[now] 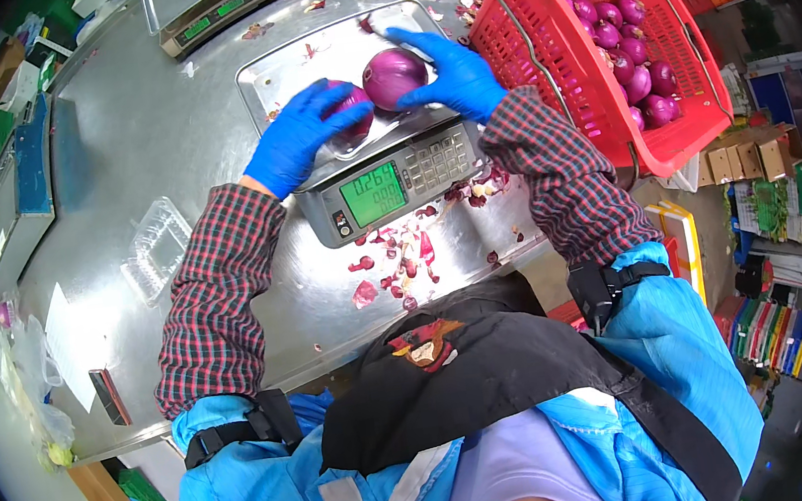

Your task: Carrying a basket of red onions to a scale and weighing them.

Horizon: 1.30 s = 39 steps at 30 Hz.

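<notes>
My left hand (293,142), in a blue glove, curls its fingers over a red onion (353,126) on the metal pan (262,79) of a digital scale (321,210). A larger, glossy red onion (395,78) sits beside it on the right. Around that one my right hand (460,75), also gloved in blue, has its fingers spread, the thumb at the onion's lower edge and the other fingers stretched past its upper side. A small gap shows between the right palm and this onion. Green digits are lit on the scale's display.
A red plastic basket (508,47) holding several red onions (635,51) stands to the right. Onion skins (407,255) litter the steel table (199,155) before the scale. On the left lies a clear plastic tray (159,250); a second scale (231,9) is at the back.
</notes>
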Each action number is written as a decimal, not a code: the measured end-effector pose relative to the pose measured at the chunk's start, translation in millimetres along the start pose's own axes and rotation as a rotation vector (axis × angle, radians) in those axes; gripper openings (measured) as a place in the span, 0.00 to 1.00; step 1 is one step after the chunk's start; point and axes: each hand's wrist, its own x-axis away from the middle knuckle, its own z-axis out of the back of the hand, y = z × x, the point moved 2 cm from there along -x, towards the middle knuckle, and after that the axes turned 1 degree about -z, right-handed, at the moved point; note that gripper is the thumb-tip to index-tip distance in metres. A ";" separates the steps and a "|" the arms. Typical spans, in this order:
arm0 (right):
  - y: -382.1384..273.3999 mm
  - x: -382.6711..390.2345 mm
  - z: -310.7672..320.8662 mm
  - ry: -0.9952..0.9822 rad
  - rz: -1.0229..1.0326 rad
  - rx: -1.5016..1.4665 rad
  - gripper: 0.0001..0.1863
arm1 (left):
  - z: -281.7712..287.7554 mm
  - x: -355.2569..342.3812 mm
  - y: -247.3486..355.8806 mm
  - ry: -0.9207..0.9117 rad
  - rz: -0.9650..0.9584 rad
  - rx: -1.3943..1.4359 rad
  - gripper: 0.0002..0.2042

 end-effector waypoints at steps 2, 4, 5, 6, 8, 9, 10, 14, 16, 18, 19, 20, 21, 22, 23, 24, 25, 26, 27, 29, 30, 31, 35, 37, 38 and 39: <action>-0.6 10.5 24.1 0.061 -0.189 -0.262 0.41 | 12.9 16.8 -6.2 0.123 0.148 0.126 0.32; 34.2 19.0 35.2 0.117 -0.269 -0.484 0.34 | 21.8 39.2 -10.9 0.300 0.318 0.195 0.31; 35.4 22.2 42.3 0.127 -0.322 -0.591 0.31 | 25.4 52.6 -13.0 0.383 0.371 0.256 0.29; 35.9 25.6 49.1 0.124 -0.371 -0.581 0.29 | 24.9 64.7 -12.9 0.370 0.538 0.348 0.27; 34.2 29.6 60.9 0.116 -0.437 -0.573 0.24 | 24.8 83.1 -11.6 0.387 0.723 0.497 0.23; 37.6 29.6 61.6 0.111 -0.421 -0.574 0.23 | 22.9 85.5 -8.8 0.392 0.744 0.490 0.23; 38.8 27.9 58.6 0.094 -0.442 -0.586 0.23 | 22.8 85.0 -5.1 0.382 0.778 0.495 0.22; 72.9 17.3 42.7 -0.028 -0.452 -0.611 0.28 | 21.5 69.4 6.2 0.304 0.866 0.594 0.21; 78.4 15.3 32.0 -0.096 -0.512 -0.527 0.35 | 13.5 58.6 8.1 0.274 0.949 0.740 0.21; 67.5 7.6 24.2 -0.149 -0.557 -0.536 0.35 | 4.7 48.9 11.5 0.271 1.054 0.873 0.27; 59.3 3.8 20.1 -0.196 -0.609 -0.537 0.35 | 3.2 40.6 16.1 0.264 1.119 0.920 0.30; 41.1 -2.2 15.3 -0.221 -0.599 -0.545 0.36 | 4.0 37.6 16.8 0.237 1.180 0.951 0.38; 25.6 -6.2 9.9 -0.340 -0.623 -0.573 0.35 | 1.1 36.6 15.9 0.205 1.209 0.929 0.43; 23.5 -7.2 5.7 -0.335 -0.672 -0.564 0.34 | -11.8 31.6 14.0 0.285 1.157 0.911 0.46; 28.1 -8.0 -5.0 -0.342 -0.713 -0.560 0.33 | -29.2 27.3 3.9 0.270 1.070 0.867 0.48; 35.7 7.0 0.9 -0.185 -0.822 -0.688 0.31 | -18.6 3.6 21.4 0.152 0.921 1.021 0.45; 17.4 8.9 5.9 -0.107 -0.812 -0.694 0.29 | -16.5 -1.1 23.7 0.209 1.004 0.666 0.44; 17.2 7.6 8.6 -0.188 -0.827 -0.676 0.28 | -11.7 -2.6 20.6 0.220 1.008 0.657 0.43; 18.4 6.9 7.1 -0.131 -0.728 -0.597 0.27 | -7.9 -2.5 14.9 0.225 1.001 0.659 0.41; -22.7 -6.0 -0.3 -0.169 -0.688 -0.539 0.29 | 2.3 23.1 -0.9 0.340 0.986 0.638 0.39; -37.6 -14.5 -6.0 -0.180 -0.660 -0.530 0.30 | 18.7 34.6 -8.0 0.330 1.044 0.904 0.39; -58.2 -27.6 -18.3 -0.201 -0.622 -0.521 0.31 | 22.2 56.5 -31.1 0.424 0.969 0.753 0.39; -156.0 -87.9 -66.1 -0.364 -0.467 -0.526 0.33 | 100.0 124.6 -86.5 0.484 1.065 0.857 0.37; -177.8 -123.9 -110.1 -0.458 -0.439 -0.572 0.33 | 116.4 166.8 -131.1 0.455 1.139 0.782 0.36; -166.4 -146.4 -146.7 -0.501 -0.362 -0.708 0.34 | 122.8 187.4 -153.2 0.449 1.158 0.751 0.36; -183.0 -160.5 -174.2 -0.574 -0.413 -0.670 0.35 | 125.8 215.6 -175.2 0.449 1.195 0.719 0.36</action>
